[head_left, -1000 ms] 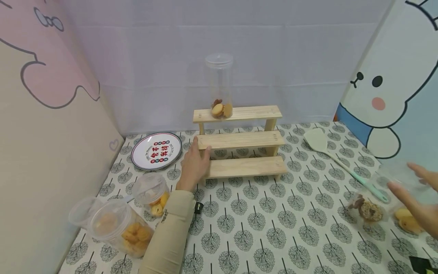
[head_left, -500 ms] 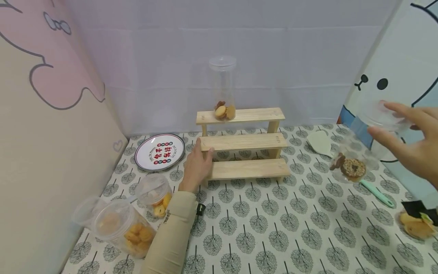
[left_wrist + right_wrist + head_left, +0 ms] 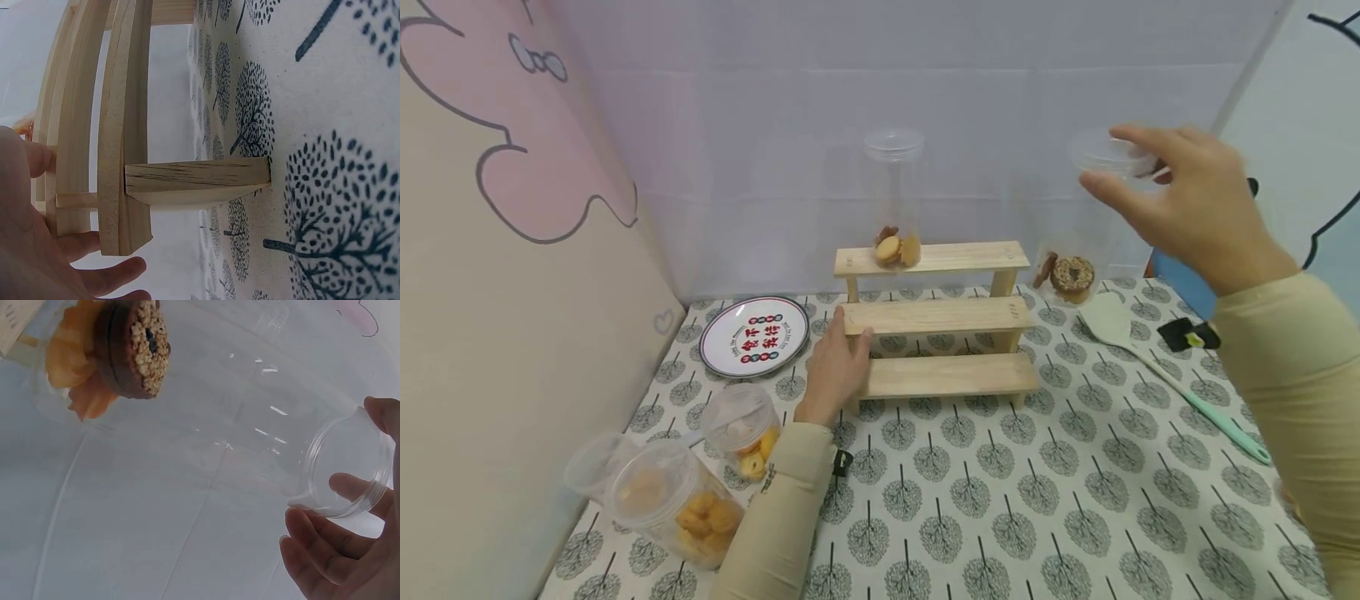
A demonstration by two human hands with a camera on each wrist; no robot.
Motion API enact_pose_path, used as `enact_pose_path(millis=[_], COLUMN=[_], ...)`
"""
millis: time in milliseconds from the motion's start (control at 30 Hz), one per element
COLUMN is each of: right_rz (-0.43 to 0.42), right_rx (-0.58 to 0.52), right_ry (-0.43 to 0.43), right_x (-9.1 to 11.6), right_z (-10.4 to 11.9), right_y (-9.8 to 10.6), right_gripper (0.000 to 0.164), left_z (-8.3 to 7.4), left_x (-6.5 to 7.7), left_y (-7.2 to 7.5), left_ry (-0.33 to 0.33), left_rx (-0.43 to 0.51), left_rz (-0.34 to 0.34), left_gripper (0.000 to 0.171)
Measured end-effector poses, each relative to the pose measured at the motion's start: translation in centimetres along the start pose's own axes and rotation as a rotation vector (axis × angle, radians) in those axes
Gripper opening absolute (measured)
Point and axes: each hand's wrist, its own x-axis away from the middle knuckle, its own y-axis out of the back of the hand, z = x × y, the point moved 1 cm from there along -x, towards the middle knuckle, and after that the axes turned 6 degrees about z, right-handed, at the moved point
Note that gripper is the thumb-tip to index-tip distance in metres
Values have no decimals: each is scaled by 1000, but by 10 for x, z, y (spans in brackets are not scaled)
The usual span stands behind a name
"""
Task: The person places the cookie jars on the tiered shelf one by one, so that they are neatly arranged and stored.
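My right hand (image 3: 1198,204) grips a tall clear plastic jar (image 3: 250,419) by its lid end. The jar hangs in the air to the right of a three-tier wooden shelf stand (image 3: 934,317). Inside, at the bottom, are a nut-topped ring-shaped pastry (image 3: 1072,275) and, in the right wrist view, orange-brown pieces (image 3: 78,350). My left hand (image 3: 835,371) holds the stand's left end at the middle tier, thumb over the plank and fingers below. A similar lidded jar (image 3: 895,179) with cookies stands on the left of the top tier.
Clear jars of yellow snacks (image 3: 707,517) crowd the left side of the patterned tablecloth (image 3: 955,500). Behind them lies a white plate (image 3: 715,346) with red lettering. A spatula (image 3: 1157,367) with a green handle lies to the right, partly behind the right forearm.
My right hand has lifted the jar from the right side of the table and carried it up and leftward towards the stand. The left hand keeps its hold on the stand.
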Motion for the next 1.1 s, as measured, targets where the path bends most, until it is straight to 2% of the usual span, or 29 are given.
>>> enact_pose_path(millis=[267, 467, 733, 1100], right_rz=[32, 98, 146, 194], right_rx=[27, 28, 37, 14], right_ry=[30, 11, -10, -35], right_x=[-56, -83, -101, -109], right_z=[18, 30, 34, 27], right_y=[-27, -46, -60, -70], right_gripper=[66, 72, 75, 79], left_z=[-3, -6, -11, -14], left_x=[3, 5, 8, 9], left_y=[2, 1, -2, -3], left_ry=[-9, -7, -10, 5], left_rx=[21, 22, 1, -6], left_rz=[-13, -18, -20, -12], left_gripper=[79, 78, 78, 78])
